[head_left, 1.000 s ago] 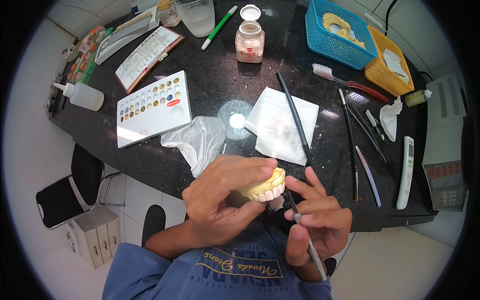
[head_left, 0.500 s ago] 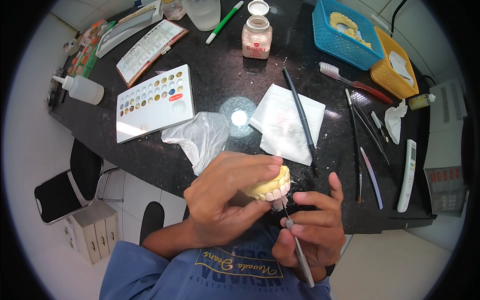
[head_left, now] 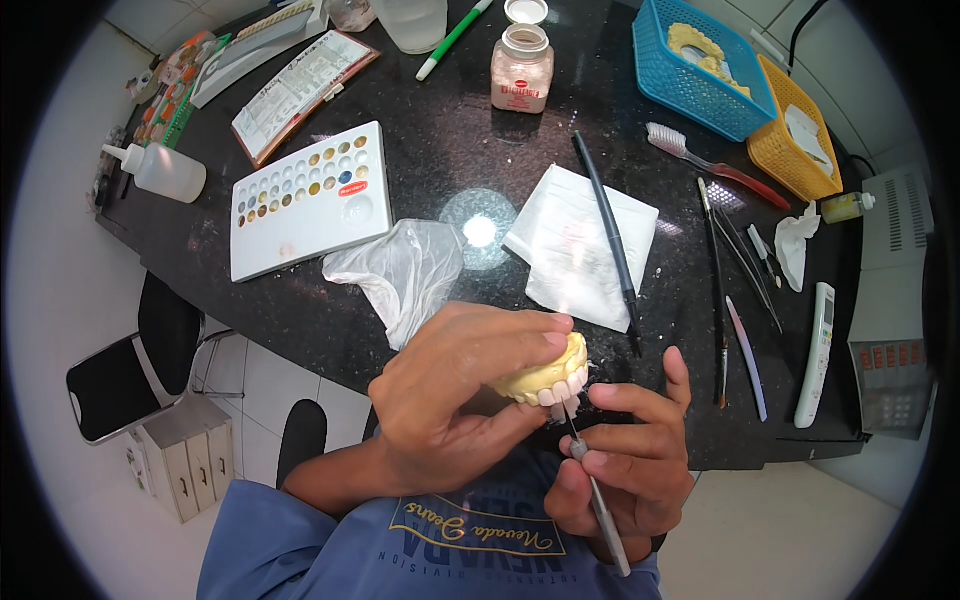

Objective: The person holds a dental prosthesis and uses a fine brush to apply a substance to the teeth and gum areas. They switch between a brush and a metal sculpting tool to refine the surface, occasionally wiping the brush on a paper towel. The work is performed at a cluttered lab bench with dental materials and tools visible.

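My left hand [head_left: 455, 375] is closed round a yellow dental model [head_left: 545, 380], thumb below and fingers over its top. A row of pale pinkish-white teeth [head_left: 562, 393] lines the model's near edge. In my right hand [head_left: 635, 455] is a slim metal dental carving tool [head_left: 603, 510], pinched between thumb and fingers, with the index finger close to the model. Its thin tip reaches up to the lower edge of the front teeth; whether it touches them I cannot tell. Beyond my hands, a folded white tissue [head_left: 575, 250] lies with a dark pen-like brush [head_left: 608, 235] across it.
On the black worktop [head_left: 430, 160] stand a white palette [head_left: 310, 200], an open powder jar [head_left: 522, 70] and a squeeze bottle [head_left: 165, 172]. A crumpled plastic bag [head_left: 405, 270] lies beside the palette. Rightward are blue [head_left: 690, 95] and yellow baskets [head_left: 770, 150], a red toothbrush [head_left: 735, 172] and thin brushes [head_left: 715, 300].
The view has shifted slightly. My left hand and the model sit a touch further right in the picture, while the tool's tip stays at the teeth. Both grips are the same.
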A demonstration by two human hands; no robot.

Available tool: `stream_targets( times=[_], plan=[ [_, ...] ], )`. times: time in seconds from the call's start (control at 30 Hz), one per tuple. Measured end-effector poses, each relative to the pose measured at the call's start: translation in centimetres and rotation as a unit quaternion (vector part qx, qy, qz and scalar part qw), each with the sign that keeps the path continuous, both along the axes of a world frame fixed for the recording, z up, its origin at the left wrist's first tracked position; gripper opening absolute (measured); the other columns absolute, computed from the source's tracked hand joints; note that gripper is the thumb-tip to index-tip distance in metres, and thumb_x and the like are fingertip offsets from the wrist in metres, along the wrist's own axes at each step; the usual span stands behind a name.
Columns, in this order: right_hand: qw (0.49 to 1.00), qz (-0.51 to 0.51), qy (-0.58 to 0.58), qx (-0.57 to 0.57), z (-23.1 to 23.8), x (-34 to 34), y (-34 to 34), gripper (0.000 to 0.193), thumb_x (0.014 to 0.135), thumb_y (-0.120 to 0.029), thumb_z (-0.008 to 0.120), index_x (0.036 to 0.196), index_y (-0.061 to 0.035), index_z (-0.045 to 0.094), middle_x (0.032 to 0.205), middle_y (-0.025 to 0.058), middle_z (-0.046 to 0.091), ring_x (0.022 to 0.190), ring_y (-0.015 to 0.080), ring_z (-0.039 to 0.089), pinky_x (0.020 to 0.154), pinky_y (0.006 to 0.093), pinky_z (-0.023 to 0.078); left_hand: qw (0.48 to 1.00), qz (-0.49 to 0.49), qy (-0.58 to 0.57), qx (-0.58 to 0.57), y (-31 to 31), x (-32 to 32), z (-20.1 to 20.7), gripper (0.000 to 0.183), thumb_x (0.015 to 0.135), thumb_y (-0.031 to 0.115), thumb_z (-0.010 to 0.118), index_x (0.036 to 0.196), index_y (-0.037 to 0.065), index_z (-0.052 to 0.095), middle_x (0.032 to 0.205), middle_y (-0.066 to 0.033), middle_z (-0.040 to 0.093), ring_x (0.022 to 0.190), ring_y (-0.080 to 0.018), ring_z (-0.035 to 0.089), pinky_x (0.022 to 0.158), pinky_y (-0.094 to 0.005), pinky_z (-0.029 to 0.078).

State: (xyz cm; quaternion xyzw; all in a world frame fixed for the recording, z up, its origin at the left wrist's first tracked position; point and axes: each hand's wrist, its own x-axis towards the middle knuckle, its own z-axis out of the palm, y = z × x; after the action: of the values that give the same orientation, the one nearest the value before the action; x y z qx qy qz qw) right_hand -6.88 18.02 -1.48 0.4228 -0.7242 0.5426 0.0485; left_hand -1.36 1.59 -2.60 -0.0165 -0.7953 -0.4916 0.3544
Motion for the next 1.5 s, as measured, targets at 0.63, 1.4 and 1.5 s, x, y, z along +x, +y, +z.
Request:
stream_targets(
  times=[0.63,1.4,1.5],
  plan=[
    [1.0,-0.002,-0.004,0.002,-0.01,0.03,-0.06,0.025,0.076,-0.019,0.077,0.09,-0.0178,0.057,0.075,-0.0044,0.065,0.094,0.0211,0.067,0.109,0.0557,0.024,1.0,-0.003,-0.004,-0.004,-0.1,0.03,0.05,0.042,0.065,-0.003,0.077,0.104,-0.004,0.062,0.101,-0.0201,0.067,0.089,-0.0236,0.065,0.074,-0.0291,0.05],
    [1.0,0.002,-0.012,-0.014,-0.03,0.11,0.23,0.024,0.075,-0.018,0.076,0.09,-0.0168,0.057,0.077,-0.0048,0.065,0.093,0.0204,0.067,0.11,0.0545,0.023,0.999,0.034,-0.006,0.029,0.41,-0.05,0.27,0.047,0.054,-0.004,0.078,0.1,-0.001,0.066,0.096,-0.0165,0.069,0.085,-0.0272,0.068,0.071,-0.0313,0.053],
    [1.0,0.009,0.003,-0.015,-0.07,0.04,0.21,0.025,0.075,-0.017,0.076,0.091,-0.0166,0.058,0.077,-0.0047,0.065,0.092,0.0203,0.067,0.11,0.0545,0.023,0.999,0.031,-0.01,0.032,0.43,-0.03,0.48,0.047,0.055,-0.004,0.078,0.101,-0.001,0.066,0.096,-0.0166,0.069,0.085,-0.0272,0.068,0.071,-0.0314,0.053]
  ],
)
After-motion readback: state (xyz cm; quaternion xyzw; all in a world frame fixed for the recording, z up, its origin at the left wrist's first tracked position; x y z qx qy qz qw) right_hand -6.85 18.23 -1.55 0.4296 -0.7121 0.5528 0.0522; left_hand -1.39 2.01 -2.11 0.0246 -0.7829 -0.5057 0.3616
